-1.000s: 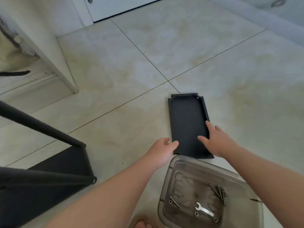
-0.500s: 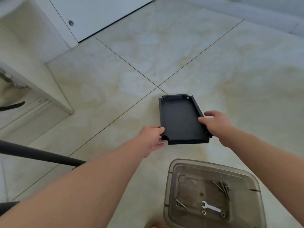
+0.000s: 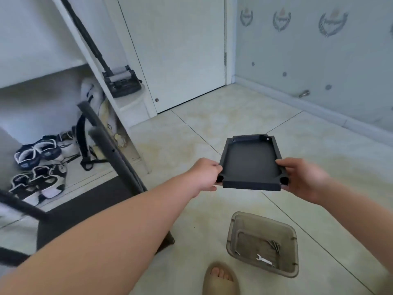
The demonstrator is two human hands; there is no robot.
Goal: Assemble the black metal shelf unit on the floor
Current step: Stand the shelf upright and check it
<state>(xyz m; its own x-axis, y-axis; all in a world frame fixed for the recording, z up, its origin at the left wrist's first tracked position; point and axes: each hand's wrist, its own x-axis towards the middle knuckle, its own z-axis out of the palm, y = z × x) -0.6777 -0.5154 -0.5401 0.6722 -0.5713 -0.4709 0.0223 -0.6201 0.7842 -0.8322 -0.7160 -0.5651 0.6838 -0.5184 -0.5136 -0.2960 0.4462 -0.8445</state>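
Shelf tray [image 3: 250,160] is now off the floor. A second ago it lay flat on the tiles just beyond the parts tub, with my hands only arriving at its near end; half a second ago it was starting to lift. Now it hangs in the air in front of me, near edge toward me, open side up, roughly level.

Left hand [image 3: 205,174]: closed around the near-left corner, thumb on top, fingers underneath. Right hand [image 3: 302,177]: closed around the near-right corner, same grip. Both carry the tray; neither holds anything else.

My view has also risen, so the partly built frame [image 3: 110,150] shows at left: black tubular posts slanting up, with a dark panel low between them. My reading is that the pick-up is finished and the carry to the frame comes next; the tray is still well apart from the posts.

Counts:
- Loose trays in hand: one. Two screw holes visible at its far corners; notches at the two near corners.
- Posts: at least three, blurred, so no firm count.
- Clear tub [image 3: 263,243] on the floor near my foot: one.
- Wrench [image 3: 263,260] in the tub: one.
- Screws [image 3: 274,244]: a small bundle, too small to count.
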